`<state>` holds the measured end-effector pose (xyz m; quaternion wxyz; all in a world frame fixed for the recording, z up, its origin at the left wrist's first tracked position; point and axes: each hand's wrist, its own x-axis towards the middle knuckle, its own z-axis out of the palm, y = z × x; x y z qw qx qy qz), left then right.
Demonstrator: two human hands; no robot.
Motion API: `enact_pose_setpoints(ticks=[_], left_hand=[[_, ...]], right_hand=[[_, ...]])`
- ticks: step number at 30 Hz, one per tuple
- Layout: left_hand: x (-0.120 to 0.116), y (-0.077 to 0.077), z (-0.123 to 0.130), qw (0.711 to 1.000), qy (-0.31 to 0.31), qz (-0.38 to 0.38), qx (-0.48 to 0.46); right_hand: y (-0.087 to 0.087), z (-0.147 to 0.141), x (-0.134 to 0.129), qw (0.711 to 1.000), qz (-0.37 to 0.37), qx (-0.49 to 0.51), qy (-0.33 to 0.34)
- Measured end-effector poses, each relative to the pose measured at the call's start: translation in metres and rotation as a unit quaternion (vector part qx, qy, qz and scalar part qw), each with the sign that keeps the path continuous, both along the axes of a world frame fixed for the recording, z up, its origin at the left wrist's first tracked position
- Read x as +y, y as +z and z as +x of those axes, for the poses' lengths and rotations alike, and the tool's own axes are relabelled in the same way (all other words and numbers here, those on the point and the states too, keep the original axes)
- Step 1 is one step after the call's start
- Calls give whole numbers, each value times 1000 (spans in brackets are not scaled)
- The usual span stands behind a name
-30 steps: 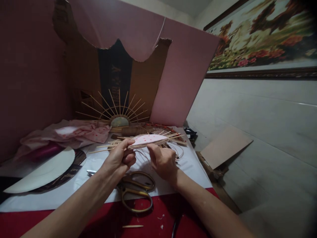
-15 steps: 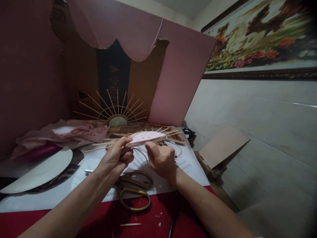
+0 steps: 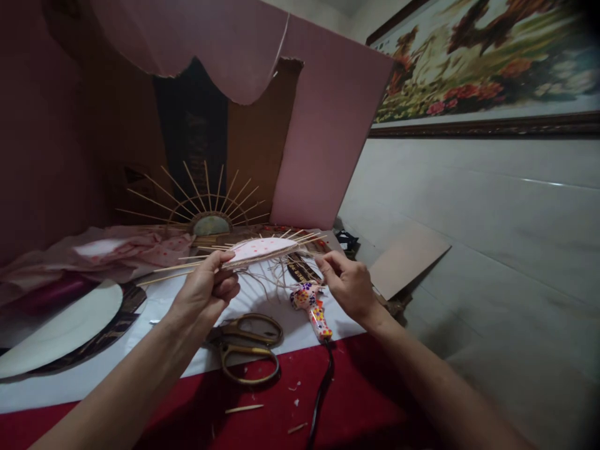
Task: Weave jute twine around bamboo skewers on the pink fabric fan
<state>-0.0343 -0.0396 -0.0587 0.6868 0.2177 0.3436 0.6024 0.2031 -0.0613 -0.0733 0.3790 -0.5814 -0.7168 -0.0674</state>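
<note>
A half-round piece [image 3: 262,248] covered in white-pink dotted fabric is held up over the table, with thin wooden sticks fanning from it and twine along its near edge. My left hand [image 3: 206,284] pinches its left end between thumb and fingers. To the right of the piece, my right hand [image 3: 349,284] is closed on twine drawn out from the piece's right end; the fingertips partly hide it. Loose brown strands [image 3: 257,281] dangle below. Under the hands lie scissors [image 3: 250,380] with bronze-coloured handles and a flower-patterned glue gun [image 3: 319,322] with a black cord.
A similar half-round stick fan [image 3: 210,225] stands at the back before a pink cardboard panel [image 3: 323,137]. Crumpled dotted fabric [image 3: 117,250] and a white half-disc [image 3: 65,331] lie left. A short stick [image 3: 244,409] and scraps lie on the red cloth [image 3: 187,406].
My right hand has moved right, away from the piece's near edge, drawing the twine outward. The glue gun has come into sight. The view has shifted slightly; my left hand keeps its hold.
</note>
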Motion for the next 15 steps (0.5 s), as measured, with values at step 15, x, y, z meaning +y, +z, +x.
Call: enact_pose_setpoints(ticks=[15], left_hand=[[4, 6, -8, 1000, 22, 13, 15]], right_hand=[[-35, 7, -37, 949, -297, -104, 39]])
